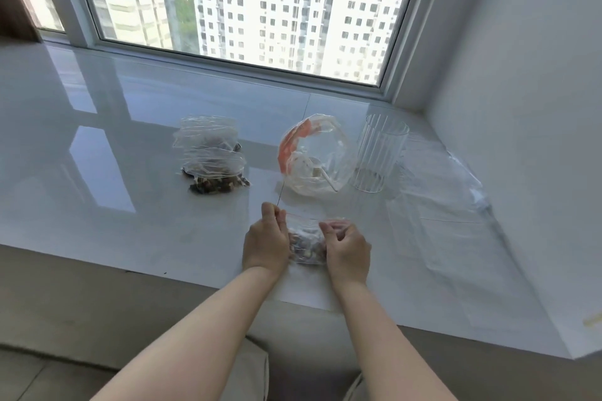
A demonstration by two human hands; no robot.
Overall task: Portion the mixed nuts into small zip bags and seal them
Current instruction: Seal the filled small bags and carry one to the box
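Lying between hands (265,246) — seemingly pinched — bag (306,239)

Bright daylight enters through the window (241,13), throwing pale reflections across the glossy worktop (97,140). Shadows are soft. Straight lines bow toward the edges; detail is slightly soft.

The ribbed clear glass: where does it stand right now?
In the head view the ribbed clear glass stands upright right of centre on the white sill, just right of the large bag with orange print.
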